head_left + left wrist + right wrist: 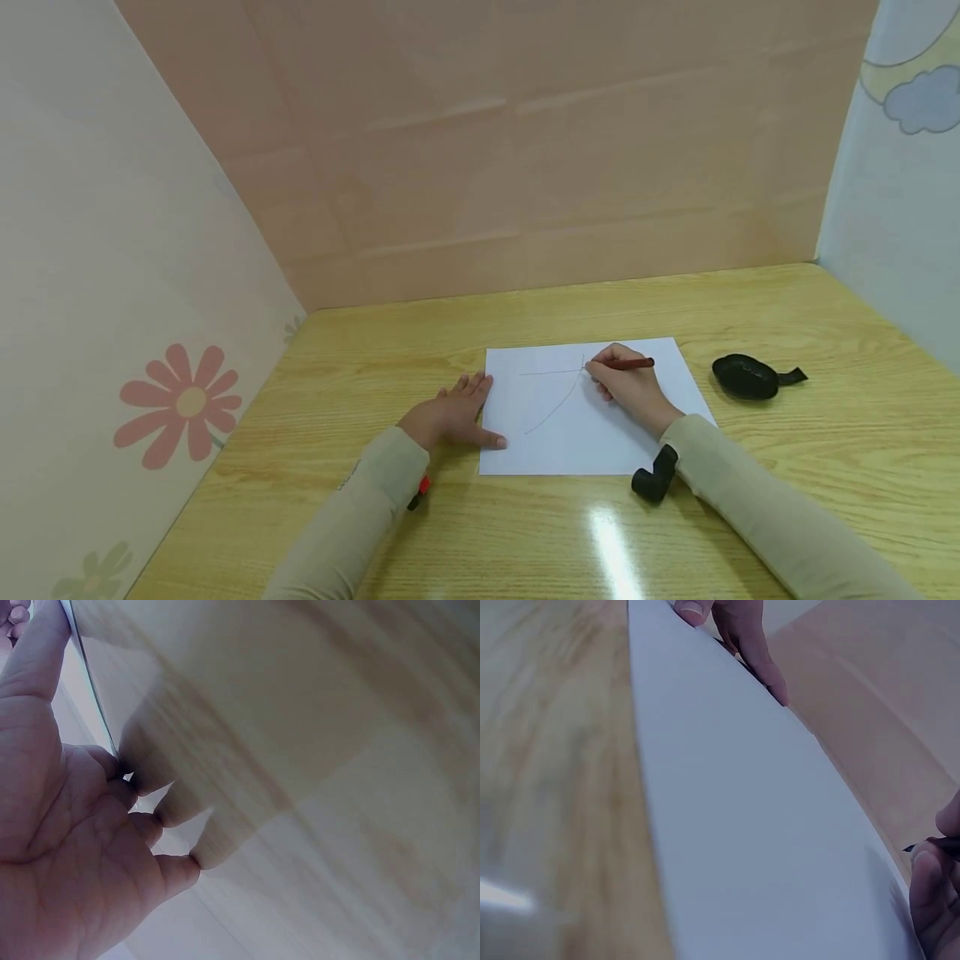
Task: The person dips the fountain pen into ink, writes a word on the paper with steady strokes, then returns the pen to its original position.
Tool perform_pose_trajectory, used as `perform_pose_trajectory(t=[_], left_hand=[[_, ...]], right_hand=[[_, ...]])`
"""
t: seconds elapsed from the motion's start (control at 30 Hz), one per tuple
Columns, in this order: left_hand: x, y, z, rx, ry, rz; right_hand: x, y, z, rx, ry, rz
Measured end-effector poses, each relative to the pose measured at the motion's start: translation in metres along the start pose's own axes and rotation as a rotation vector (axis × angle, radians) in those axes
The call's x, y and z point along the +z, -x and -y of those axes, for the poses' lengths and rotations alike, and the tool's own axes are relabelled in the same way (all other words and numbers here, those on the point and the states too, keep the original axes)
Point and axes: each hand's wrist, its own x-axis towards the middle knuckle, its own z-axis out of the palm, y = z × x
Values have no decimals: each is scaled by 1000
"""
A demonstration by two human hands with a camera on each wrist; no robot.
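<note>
A white sheet of paper [570,450] lies on the wooden table, with a near-level line and a slanting curve drawn on it that meet close to a short upright stroke. My right hand [630,390] pinches a dark red pen [632,363], its tip near where the lines meet. In the right wrist view the pen's dark tip [910,848] pokes out between thumb and fingers of the right hand [934,900]. My left hand [457,415] rests at the paper's left edge, fingers spread and thumb on the sheet. The left wrist view shows its palm [67,847] and fingertips touching the tabletop.
To the right of the paper lies a black rounded object with a short strap [746,377]. The table [360,358] meets a pinkish-brown covered wall [525,167] at the back. Patterned walls [187,250] stand at the left and right.
</note>
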Motion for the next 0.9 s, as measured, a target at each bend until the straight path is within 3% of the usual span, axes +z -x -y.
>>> perform_pose_trajectory(t=[0.9], left_hand=[[0, -2, 0, -4, -24, -5]], right_hand=[[0, -8, -3, 54, 41, 10]])
